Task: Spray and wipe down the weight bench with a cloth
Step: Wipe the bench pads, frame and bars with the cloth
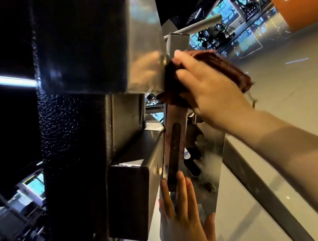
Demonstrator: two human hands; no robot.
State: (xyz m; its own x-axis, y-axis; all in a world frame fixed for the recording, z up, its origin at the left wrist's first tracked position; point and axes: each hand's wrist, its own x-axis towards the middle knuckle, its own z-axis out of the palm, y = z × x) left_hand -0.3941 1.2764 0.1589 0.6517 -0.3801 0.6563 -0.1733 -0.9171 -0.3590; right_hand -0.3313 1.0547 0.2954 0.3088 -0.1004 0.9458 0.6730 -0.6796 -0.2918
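The view is tilted and very close to the weight bench. Its black textured pad point(76, 134) fills the left, and its grey metal frame point(140, 39) runs down the middle. My right hand point(208, 91) grips a bunched reddish-brown cloth point(227, 71) and presses it against the frame's bracket near a bolt. Lower down, my left hand point(184, 217) lies flat with straight fingers on a slotted metal adjustment plate point(212, 153). No spray bottle is in view.
A grey frame leg point(258, 177) slants down to the lower right over the glossy grey floor point(295, 87). A round metal handle point(201, 24) sticks out above my right hand. An orange wall point(292, 3) and distant gym machines point(245, 0) are at the upper right.
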